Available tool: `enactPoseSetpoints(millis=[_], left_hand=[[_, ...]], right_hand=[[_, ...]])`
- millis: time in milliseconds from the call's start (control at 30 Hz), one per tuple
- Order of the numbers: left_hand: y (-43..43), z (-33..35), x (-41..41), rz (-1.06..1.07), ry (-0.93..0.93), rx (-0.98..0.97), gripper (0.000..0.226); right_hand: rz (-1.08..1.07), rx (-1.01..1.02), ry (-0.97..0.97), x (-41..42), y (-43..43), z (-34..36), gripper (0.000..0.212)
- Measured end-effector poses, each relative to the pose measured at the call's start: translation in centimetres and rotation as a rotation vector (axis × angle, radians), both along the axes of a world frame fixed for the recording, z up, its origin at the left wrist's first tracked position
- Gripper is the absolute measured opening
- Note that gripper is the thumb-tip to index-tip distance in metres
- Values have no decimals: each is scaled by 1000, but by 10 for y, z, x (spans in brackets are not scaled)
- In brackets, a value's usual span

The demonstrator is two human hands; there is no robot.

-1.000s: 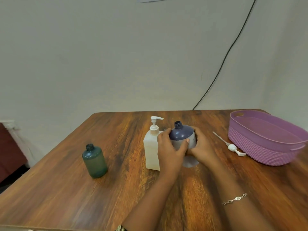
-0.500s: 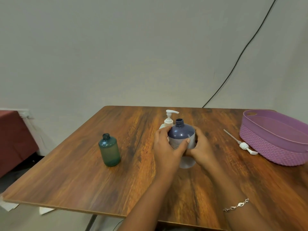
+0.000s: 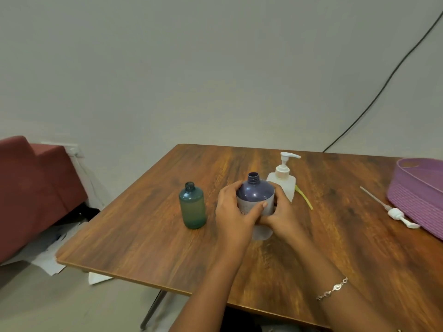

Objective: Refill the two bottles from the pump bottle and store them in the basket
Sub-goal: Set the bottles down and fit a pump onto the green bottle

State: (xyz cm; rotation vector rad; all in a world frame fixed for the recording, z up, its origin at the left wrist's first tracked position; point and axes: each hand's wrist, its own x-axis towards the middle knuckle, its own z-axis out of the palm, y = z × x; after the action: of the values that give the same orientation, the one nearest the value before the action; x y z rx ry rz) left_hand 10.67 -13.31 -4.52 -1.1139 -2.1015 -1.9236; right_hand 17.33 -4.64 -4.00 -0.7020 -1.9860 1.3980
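Both hands are gripping the dark blue bottle (image 3: 255,192). The left hand (image 3: 233,216) is wrapping its near left side with the thumb lying across the label. The right hand (image 3: 282,212) is curling round the right side, and the two hands are meeting in front. The bottle is standing upright on the wooden table (image 3: 311,255), its long axis vertical and its threaded neck uncapped and facing up.

The white pump bottle (image 3: 282,183) is standing just behind and to the right of it, close against the far side of the right hand; whether they are touching cannot be told. Its spout is pointing right, away from the open neck. Judged from the task, the coming move is turning on this relation. The spout needs bringing over the neck, and the right hand is lying nearer the pump, so the left is likely to be steadying the bottle alone.

The teal bottle (image 3: 192,207), also uncapped and upright, is standing just left of the left hand, apart from it. A loose pump head (image 3: 395,213) with its dip tube is lying beside the purple basket (image 3: 417,200). The basket is sitting at the far right, well apart from both bottles and nearer the right hand.
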Motion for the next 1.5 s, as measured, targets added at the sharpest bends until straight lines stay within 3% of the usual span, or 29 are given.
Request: enactPoseSetpoints(millis=[267, 633, 1100, 1333, 1500], left_hand=[[-2, -13, -37, 42, 70, -34, 50], [10, -21, -60, 64, 99, -108, 53], [15, -37, -70, 86, 116, -175, 52], [16, -41, -72, 101, 150, -228, 56], [15, -44, -65, 162, 196, -332, 66]], right_hand=[[29, 19, -68, -38, -4, -14, 75], [-32, -47, -23, -74, 2, -23, 57], [8, -59, -19, -87, 12, -49, 55], [39, -70, -56, -92, 18, -56, 57], [39, 12, -116, -84, 17, -58, 73]])
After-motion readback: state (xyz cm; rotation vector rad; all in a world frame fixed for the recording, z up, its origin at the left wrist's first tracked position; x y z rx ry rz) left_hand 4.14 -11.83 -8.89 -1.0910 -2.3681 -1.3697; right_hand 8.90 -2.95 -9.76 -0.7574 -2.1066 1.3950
